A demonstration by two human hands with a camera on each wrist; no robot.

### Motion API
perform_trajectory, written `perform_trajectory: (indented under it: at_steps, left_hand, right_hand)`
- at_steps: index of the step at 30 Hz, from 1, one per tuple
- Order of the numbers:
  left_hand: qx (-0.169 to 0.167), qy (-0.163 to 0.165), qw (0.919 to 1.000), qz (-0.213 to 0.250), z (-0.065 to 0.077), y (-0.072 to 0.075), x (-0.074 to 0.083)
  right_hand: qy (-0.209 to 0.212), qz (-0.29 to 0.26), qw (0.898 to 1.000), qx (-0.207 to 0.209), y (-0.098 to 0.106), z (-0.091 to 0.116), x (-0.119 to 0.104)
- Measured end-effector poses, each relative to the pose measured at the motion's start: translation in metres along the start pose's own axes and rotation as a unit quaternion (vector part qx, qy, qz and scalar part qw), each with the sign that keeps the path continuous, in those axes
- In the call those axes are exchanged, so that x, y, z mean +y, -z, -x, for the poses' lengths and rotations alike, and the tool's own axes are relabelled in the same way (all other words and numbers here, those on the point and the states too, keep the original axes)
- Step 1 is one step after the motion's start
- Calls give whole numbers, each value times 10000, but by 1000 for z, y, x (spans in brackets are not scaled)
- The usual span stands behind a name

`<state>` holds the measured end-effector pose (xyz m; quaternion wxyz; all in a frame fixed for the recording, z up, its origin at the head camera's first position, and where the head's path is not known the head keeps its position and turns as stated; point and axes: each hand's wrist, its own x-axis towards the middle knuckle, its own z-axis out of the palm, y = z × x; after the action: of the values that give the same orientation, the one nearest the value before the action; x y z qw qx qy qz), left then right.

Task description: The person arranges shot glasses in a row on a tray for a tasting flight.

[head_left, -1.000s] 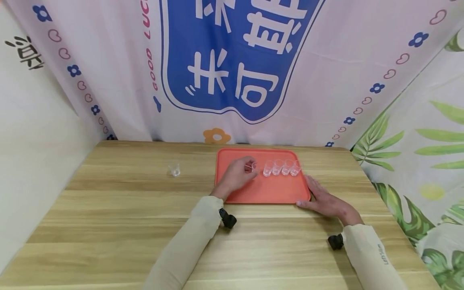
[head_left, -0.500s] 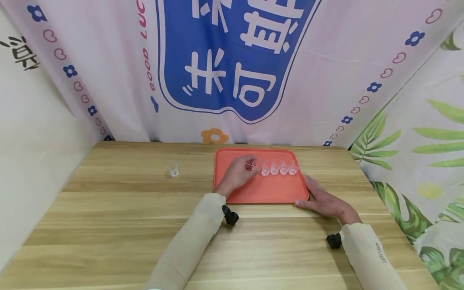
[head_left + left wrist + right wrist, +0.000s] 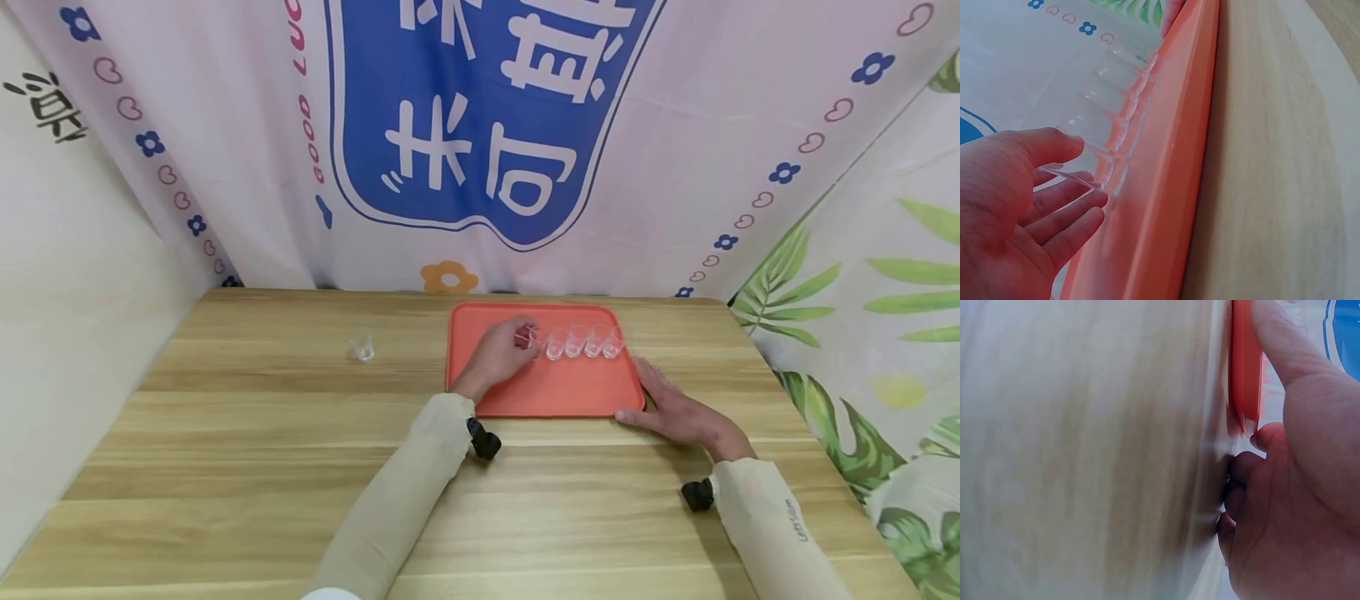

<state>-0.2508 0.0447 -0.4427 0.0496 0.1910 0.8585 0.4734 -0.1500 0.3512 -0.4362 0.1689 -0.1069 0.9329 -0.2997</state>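
On the red tray (image 3: 555, 396), several small clear cups (image 3: 575, 343) stand in a row toward the right side. My left hand (image 3: 501, 354) is at the left end of that row. Its thumb and fingers hold the nearest clear cup (image 3: 1107, 175), thumb on one side and fingertips on the other, close beside its neighbour. My right hand (image 3: 671, 408) rests against the tray's right front corner, fingers laid along the right side and thumb at the front edge. In the right wrist view, the thumb lies along the tray's rim (image 3: 1247, 375).
Another small clear cup (image 3: 363, 348) stands alone on the wooden table (image 3: 247, 467), left of the tray. A printed curtain (image 3: 652, 167) hangs behind the table's back edge. Both sleeves carry black wrist cameras (image 3: 486, 442).
My left hand has moved slightly right with its cup, bringing it up to the row's left end. The right hand stays at the tray's corner.
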Motion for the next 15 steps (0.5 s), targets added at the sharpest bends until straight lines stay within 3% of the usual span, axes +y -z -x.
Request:
perform_trajectory:
  at_steps: [15]
  left_hand:
    - [-114, 107, 9998, 81, 4, 6, -3]
  right_hand:
    - [19, -99, 9999, -39, -1, -1, -2]
